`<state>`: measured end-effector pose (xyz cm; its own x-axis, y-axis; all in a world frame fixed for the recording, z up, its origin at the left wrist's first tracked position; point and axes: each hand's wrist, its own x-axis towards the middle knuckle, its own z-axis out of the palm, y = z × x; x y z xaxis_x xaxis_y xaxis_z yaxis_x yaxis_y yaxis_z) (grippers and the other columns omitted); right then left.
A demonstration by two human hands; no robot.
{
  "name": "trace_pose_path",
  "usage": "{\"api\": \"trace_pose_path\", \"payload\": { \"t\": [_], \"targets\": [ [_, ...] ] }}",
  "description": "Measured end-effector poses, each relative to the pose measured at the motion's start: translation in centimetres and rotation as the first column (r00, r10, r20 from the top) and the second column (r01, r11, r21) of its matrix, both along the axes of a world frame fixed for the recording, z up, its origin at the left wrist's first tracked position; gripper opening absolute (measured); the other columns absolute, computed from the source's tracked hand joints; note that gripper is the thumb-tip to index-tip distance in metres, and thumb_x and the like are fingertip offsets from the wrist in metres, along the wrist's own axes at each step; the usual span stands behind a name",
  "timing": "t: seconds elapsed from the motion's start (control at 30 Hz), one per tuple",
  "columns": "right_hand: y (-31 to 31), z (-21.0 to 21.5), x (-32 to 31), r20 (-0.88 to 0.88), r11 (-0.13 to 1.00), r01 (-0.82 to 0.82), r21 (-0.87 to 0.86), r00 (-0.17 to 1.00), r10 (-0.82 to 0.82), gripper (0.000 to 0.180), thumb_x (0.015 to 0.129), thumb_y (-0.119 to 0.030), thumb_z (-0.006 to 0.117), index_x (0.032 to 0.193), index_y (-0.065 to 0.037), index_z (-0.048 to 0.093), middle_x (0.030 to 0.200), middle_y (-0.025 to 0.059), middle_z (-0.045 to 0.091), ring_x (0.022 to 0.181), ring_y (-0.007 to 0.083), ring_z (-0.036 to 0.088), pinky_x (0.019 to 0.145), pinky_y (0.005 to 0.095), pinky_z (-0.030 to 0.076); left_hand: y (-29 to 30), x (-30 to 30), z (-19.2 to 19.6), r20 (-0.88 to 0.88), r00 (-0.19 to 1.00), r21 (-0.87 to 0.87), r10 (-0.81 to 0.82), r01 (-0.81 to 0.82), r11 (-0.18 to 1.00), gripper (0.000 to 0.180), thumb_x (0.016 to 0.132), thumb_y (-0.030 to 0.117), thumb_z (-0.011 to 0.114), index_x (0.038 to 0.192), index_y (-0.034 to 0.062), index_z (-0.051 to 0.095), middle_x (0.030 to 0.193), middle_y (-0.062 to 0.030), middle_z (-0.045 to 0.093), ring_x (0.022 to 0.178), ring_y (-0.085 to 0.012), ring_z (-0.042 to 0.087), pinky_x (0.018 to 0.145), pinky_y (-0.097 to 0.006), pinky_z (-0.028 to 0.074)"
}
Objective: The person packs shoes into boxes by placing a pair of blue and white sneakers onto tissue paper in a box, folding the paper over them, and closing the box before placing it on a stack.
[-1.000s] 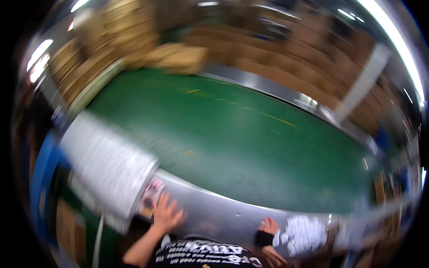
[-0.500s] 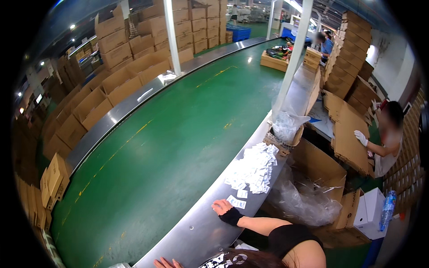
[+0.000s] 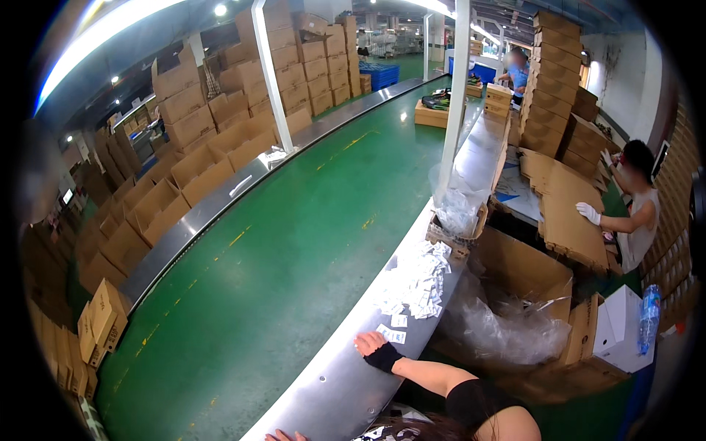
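Observation:
My right hand (image 3: 370,344), in a black fingerless wrist covering, rests on the metal ledge (image 3: 321,403) beside the green conveyor belt, fingers stretched out. Just past its fingertips lie a few small white packets (image 3: 392,334), flat on the metal. A larger heap of white packets (image 3: 418,281) spreads farther along the ledge. At the lower edge, my left hand (image 3: 285,436) shows only its fingers, apart and lying on the ledge; the rest is cut off. Neither hand appears to hold anything.
Along the left runs the green belt (image 3: 243,294), with open cartons (image 3: 158,213) beyond it. A white post (image 3: 454,103) and a plastic-lined box (image 3: 460,220) stand past the heap. On the right are a carton with clear plastic (image 3: 507,323) and a gloved co-worker (image 3: 636,206) at flattened cardboard.
The whole view has shifted, so more of the ceiling lights shows and less of my left hand. Both hands stay on the ledge, with little movement.

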<state>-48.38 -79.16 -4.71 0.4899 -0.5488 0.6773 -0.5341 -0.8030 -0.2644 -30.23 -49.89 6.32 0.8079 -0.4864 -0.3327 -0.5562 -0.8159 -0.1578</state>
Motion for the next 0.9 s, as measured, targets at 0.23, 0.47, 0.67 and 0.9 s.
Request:
{"api": "trace_pose_path", "payload": {
  "t": [0.23,0.47,0.67,0.9],
  "targets": [
    [2.8,0.0,0.6,-0.165,0.964,0.225,-0.145,0.955,-0.248,0.029,0.069,-0.018,0.058,0.098,-0.017,0.056,0.111,0.0058,0.047,0.102,0.0217,0.045,0.082,0.0537,0.031,2.1,-0.3,0.0,-0.082,0.995,-0.220,-0.061,0.041,0.975,0.058,0.084,0.040,0.034,0.130,0.0044,0.029,0.135,-0.0225,0.022,0.126,-0.0353,0.016,0.095,-0.058,0.017],
    [17.4,-0.4,-1.4,-0.177,0.968,0.205,-0.146,0.957,-0.229,0.032,0.067,-0.016,0.061,0.099,-0.016,0.056,0.112,0.0074,0.048,0.098,0.0221,0.047,0.072,0.0410,0.037,3.5,-0.5,-3.4,0.101,0.987,-0.383,-0.123,0.152,0.911,0.054,0.085,0.042,0.035,0.125,0.0050,0.037,0.128,-0.0228,0.033,0.122,-0.0349,0.026,0.090,-0.060,0.024],
    [31.9,-2.3,-14.7,-0.520,0.275,0.485,0.830,0.851,0.068,0.044,0.072,-0.022,0.051,0.115,-0.014,0.049,0.120,0.0137,0.045,0.099,0.0294,0.052,0.079,0.0443,0.041,3.3,1.4,-7.0,0.009,0.966,-0.329,-0.259,0.248,0.911,0.056,0.084,0.045,0.039,0.126,0.0076,0.037,0.122,-0.0253,0.040,0.116,-0.0359,0.037,0.085,-0.063,0.028],
    [43.3,-10.1,-28.5,-0.727,-0.412,0.599,0.686,0.581,-0.366,0.038,0.070,-0.024,0.052,0.106,-0.011,0.053,0.111,0.0160,0.049,0.096,0.0304,0.054,0.078,0.0428,0.042,4.9,1.0,-5.7,0.180,0.898,-0.399,-0.402,0.440,0.804,0.053,0.083,0.043,0.043,0.122,0.0086,0.036,0.114,-0.0230,0.041,0.108,-0.0344,0.038,0.080,-0.058,0.031]
  ]
}}
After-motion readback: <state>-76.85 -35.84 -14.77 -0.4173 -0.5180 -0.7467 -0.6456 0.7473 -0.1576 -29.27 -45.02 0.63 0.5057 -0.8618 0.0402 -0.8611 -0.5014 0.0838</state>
